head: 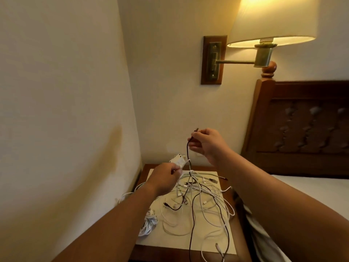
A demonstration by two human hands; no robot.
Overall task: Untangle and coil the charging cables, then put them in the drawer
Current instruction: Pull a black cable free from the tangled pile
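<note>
Wall lamp (272, 21) at 1 o'clock, headboard (302, 129) at 3. Cable tangle (198, 201) spread on desk (188, 241), coiled white bundle (149, 223) at its 9 o'clock. Right hand (205, 143) grip pinching black cable (188, 150) lifted above tangle. Left hand (164, 179) grip pinching white cable end, white adapter (178, 160) at its 12.
</note>
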